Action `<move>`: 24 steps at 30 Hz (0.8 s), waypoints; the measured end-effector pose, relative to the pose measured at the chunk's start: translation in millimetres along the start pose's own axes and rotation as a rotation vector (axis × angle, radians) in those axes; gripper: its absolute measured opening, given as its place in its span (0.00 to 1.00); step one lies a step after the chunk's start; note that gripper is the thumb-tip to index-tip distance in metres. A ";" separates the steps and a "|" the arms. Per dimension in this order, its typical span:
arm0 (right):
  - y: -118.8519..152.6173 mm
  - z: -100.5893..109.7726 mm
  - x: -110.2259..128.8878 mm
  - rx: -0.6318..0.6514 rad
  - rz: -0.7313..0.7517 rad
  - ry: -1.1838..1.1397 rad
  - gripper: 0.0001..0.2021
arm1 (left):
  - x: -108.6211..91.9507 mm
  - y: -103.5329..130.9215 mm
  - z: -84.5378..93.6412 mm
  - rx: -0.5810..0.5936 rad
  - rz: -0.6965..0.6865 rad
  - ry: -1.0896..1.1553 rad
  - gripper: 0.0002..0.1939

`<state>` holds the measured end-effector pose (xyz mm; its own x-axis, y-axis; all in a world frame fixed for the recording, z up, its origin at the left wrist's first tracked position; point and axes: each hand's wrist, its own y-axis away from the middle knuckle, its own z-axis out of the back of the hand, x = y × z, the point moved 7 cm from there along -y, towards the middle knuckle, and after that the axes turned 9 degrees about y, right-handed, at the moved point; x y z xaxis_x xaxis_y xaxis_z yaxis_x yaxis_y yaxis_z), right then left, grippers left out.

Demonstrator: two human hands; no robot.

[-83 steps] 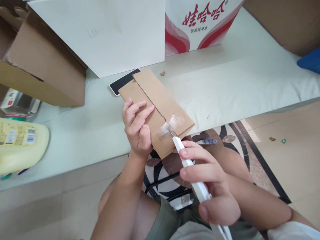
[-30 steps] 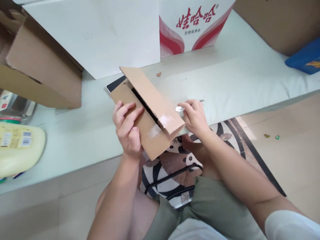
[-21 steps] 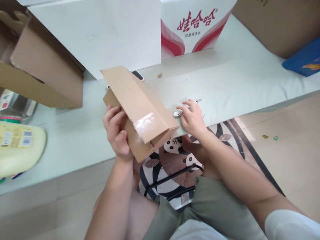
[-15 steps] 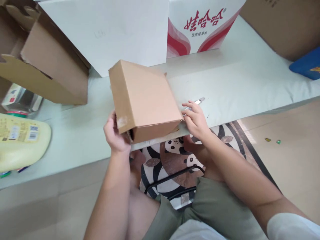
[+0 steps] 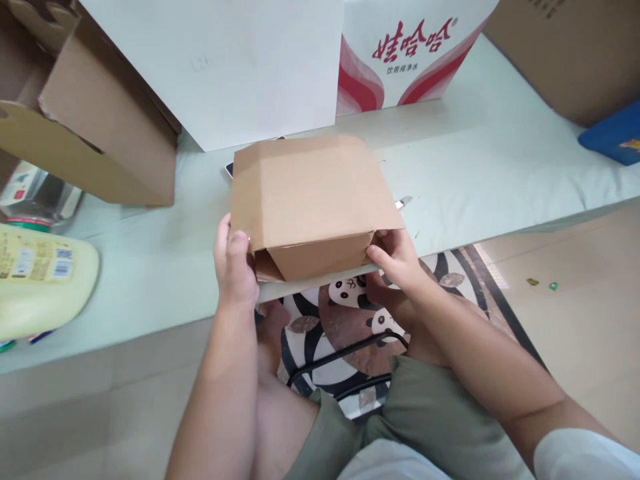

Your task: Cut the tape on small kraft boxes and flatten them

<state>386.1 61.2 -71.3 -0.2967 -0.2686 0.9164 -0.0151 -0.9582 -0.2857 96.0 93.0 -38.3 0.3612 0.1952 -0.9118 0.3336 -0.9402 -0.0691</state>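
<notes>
While the left hand point(image 5: 235, 263) curls its fingers onto the cardboard box point(image 5: 313, 193) at frame centre, the right hand point(image 5: 397, 260) pinches its lower right corner, box sitting on the pale table point(image 5: 475, 167).

Box point(image 5: 310, 193): plain brown. Surface point(image 5: 475, 167): pale green-grey. Carton point(image 5: 410, 53): white with red waves and red lettering. Panel point(image 5: 225, 60): plain white. Open box point(image 5: 95, 127): brown. Bottle point(image 5: 40, 287): pale yellow, white label. Pack point(image 5: 613, 133): blue. Floor point(image 5: 575, 300): beige; mat point(image 5: 350, 313): black-and-white swirls, pandas. Shorts point(image 5: 425, 413): olive.
</notes>
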 end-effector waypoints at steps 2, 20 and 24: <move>-1.4 4.3 0.8 -0.051 -0.010 0.020 0.22 | 0.5 -1.0 0.6 0.008 -0.004 -0.060 0.27; -5.5 26.5 -3.2 -0.325 -0.226 -0.112 0.20 | -8.4 -7.2 9.8 -0.082 0.068 -0.114 0.09; -4.3 31.3 -6.4 -0.360 -0.201 -0.130 0.19 | -6.6 -11.9 12.6 0.012 0.059 -0.274 0.16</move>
<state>418.0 64.0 -67.2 -0.1313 -0.1128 0.9849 -0.3989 -0.9035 -0.1567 78.7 99.4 -36.6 0.1303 0.0592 -0.9897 0.3086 -0.9511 -0.0163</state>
